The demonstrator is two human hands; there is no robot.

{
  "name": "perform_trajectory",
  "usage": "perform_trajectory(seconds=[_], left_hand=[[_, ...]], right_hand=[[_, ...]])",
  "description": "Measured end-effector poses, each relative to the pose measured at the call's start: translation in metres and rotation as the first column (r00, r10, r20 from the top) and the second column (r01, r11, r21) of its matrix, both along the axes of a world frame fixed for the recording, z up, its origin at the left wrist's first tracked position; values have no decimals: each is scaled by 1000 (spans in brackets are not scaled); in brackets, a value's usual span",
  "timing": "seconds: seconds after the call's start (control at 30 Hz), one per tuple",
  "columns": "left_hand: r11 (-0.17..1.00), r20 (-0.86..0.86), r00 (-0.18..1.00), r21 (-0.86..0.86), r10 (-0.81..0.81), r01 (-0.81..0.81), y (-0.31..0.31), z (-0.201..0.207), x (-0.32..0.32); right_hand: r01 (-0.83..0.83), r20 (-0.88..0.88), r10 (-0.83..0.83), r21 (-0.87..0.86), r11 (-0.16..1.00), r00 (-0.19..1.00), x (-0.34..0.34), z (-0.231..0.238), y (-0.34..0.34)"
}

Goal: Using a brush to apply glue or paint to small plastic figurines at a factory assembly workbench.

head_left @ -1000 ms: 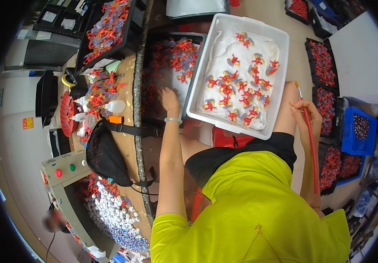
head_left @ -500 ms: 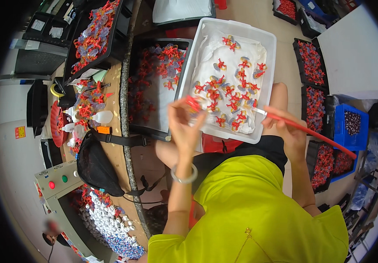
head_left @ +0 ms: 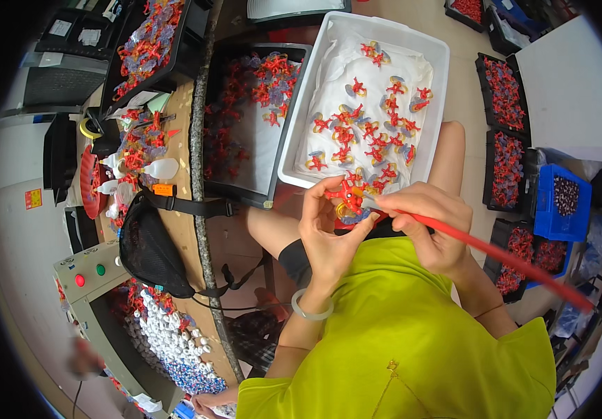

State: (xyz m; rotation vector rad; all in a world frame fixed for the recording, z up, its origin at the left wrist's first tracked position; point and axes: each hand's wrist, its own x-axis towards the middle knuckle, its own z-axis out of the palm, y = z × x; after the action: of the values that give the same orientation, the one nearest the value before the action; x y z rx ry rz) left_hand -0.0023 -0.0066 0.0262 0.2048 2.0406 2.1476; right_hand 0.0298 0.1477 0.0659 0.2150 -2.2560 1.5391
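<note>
My left hand pinches a small red toy figure with a yellow and bluish clear base, held over my lap at the near edge of a white tray. Closed around a long red-handled paintbrush is my right hand. The brush's tip end is at the figure; whether it touches cannot be made out. Several similar red figures lie spread on white lining in the tray.
Left of the tray, a black tray holds more figures. The workbench carries white bottles, a black mesh pouch and a grey-green machine. Another person's hand shows below. Black crates and a blue bin stand right.
My left hand has brought the figure down from over the tray toward my lap. My right hand has moved left and down, bringing the paintbrush to the figure.
</note>
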Motion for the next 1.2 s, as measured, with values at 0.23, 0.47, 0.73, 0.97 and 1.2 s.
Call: perform_trajectory(seconds=[0.23, 0.47, 0.73, 0.97, 1.2], left_hand=[[995, 23, 997, 69, -74, 72, 3, 8, -2], [985, 101, 989, 141, -111, 96, 2, -5, 3], [984, -151, 988, -177, -10, -17, 8, -1, -1], [993, -87, 996, 119, -12, 23, 7, -9, 2], [987, -172, 984, -161, -44, 16, 3, -3, 4]], right_hand=[[-75, 90, 96, -216, 974, 991, 5, -1, 6], [-116, -9, 115, -13, 993, 993, 1, 6, 8], [-90, -14, 90, 19, 996, 996, 0, 9, 7], [-124, -28, 125, 15, 992, 992, 2, 10, 4], [-28, 23, 28, -33, 999, 999, 7, 6, 17]])
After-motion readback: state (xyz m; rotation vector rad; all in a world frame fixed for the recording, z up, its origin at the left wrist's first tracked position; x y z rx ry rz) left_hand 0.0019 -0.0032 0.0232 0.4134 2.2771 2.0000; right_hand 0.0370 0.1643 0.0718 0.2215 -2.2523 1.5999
